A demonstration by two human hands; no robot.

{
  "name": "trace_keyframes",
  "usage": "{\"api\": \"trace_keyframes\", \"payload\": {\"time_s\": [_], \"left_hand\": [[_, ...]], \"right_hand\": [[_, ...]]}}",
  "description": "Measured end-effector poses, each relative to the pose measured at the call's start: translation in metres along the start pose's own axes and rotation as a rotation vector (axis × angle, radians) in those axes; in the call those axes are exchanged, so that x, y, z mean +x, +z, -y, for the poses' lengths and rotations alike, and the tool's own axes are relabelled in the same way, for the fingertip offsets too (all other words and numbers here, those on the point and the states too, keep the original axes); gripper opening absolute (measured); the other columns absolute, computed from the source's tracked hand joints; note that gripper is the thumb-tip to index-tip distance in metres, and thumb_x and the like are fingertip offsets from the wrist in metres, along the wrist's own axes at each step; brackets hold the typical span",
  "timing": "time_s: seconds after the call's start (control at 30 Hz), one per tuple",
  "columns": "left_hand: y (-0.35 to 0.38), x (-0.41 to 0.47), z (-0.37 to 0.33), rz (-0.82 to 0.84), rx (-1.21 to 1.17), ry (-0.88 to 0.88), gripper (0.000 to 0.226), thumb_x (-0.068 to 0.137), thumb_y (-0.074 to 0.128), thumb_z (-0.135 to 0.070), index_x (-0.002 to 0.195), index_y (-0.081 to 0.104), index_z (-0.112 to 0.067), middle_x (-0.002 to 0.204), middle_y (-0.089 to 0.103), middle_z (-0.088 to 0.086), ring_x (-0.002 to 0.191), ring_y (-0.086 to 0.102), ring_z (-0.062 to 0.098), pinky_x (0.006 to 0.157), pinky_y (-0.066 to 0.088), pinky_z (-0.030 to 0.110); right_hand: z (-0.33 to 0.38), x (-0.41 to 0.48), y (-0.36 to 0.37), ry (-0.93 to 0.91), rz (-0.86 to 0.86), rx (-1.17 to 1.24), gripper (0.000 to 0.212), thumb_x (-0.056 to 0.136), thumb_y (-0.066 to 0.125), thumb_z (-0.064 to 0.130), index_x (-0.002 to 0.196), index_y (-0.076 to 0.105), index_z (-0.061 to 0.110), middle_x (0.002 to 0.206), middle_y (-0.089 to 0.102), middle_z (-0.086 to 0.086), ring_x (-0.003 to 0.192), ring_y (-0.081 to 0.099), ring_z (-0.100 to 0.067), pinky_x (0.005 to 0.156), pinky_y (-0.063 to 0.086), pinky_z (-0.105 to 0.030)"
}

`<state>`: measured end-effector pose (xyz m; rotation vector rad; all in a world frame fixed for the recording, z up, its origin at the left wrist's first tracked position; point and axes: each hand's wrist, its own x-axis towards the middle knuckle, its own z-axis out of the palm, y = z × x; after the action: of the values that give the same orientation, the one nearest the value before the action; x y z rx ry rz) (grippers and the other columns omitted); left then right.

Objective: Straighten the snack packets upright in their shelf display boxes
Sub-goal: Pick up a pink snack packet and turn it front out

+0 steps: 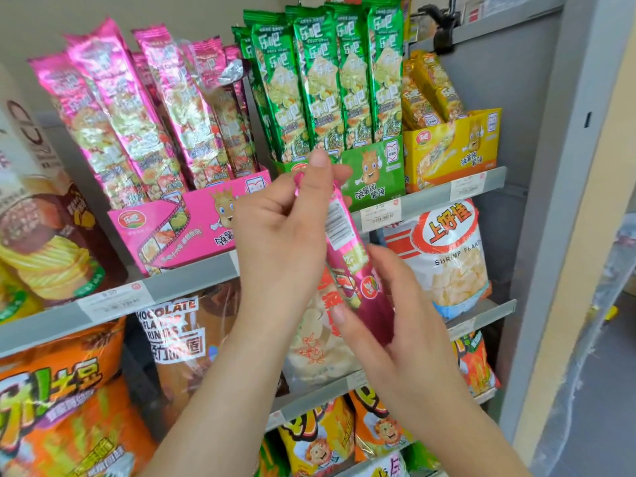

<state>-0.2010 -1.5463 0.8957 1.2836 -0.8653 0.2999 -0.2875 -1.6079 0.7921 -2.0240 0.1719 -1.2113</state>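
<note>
pink packet [344, 242] is in the air in front of the shelf [192, 275], tilted, top end leaning left. left hand [285, 235] grip pinches the packet's top end between thumb and fingertips. right hand [395, 315] grip curls round the lower end, thumb across the front. pink display box [192, 228] sits behind and left of the hands, its packets leaning left. green display box [375, 170] is right behind the pinched top.
</note>
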Motion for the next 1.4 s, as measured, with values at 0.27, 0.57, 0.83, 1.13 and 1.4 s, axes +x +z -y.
{"api": "trace_keyframes", "payload": {"time_s": [0.27,0.57,0.83,1.13,1.4], "left_hand": [[-0.021,0.025,-0.018,0.298,0.205,0.062,0.019,0.089,0.058,-0.034,0.085,0.077,-0.029,0.076,0.075,-0.004,0.071,0.068,0.007,0.066,0.052,0.022],[-0.037,0.077,-0.047,0.111,0.496,0.399,0.034,0.090,0.052,-0.026,0.078,0.068,0.001,0.060,0.059,0.013,0.052,0.049,0.022,0.052,0.045,0.034],[-0.061,0.131,-0.093,0.207,0.547,0.459,0.041,0.098,0.044,-0.044,0.088,0.077,-0.021,0.079,0.075,-0.008,0.080,0.070,0.009,0.081,0.056,0.038],[-0.078,0.162,-0.066,0.276,1.496,0.526,0.059,0.080,0.039,-0.067,0.121,0.060,-0.029,0.117,0.061,-0.002,0.116,0.048,0.023,0.086,0.049,0.041],[-0.066,0.167,-0.038,0.116,1.575,0.662,0.023,0.080,0.054,-0.036,0.093,0.059,-0.018,0.092,0.058,0.002,0.093,0.053,0.027,0.075,0.038,0.038]], "right_hand": [[0.028,0.047,0.004,-0.137,0.010,0.000,0.056,0.093,0.040,0.042,0.144,0.038,0.020,0.116,0.061,0.008,0.098,0.060,-0.009,0.078,0.047,-0.029],[0.065,0.119,-0.001,-0.207,0.019,0.055,0.031,0.083,0.056,0.027,0.113,0.058,0.020,0.088,0.055,0.006,0.075,0.047,-0.007,0.065,0.035,-0.022],[0.091,0.174,-0.003,-0.300,-0.001,0.371,0.023,0.094,0.057,0.036,0.113,0.052,0.023,0.091,0.064,0.010,0.079,0.059,-0.004,0.072,0.051,-0.030],[0.099,0.234,-0.028,-0.185,-0.021,0.738,0.010,0.097,0.058,0.025,0.090,0.065,0.022,0.077,0.066,0.012,0.074,0.059,-0.007,0.073,0.048,-0.029],[0.099,0.250,-0.017,-0.234,-0.075,0.739,0.007,0.095,0.060,0.015,0.097,0.060,0.022,0.090,0.065,0.006,0.080,0.060,-0.005,0.077,0.048,-0.030]]}}
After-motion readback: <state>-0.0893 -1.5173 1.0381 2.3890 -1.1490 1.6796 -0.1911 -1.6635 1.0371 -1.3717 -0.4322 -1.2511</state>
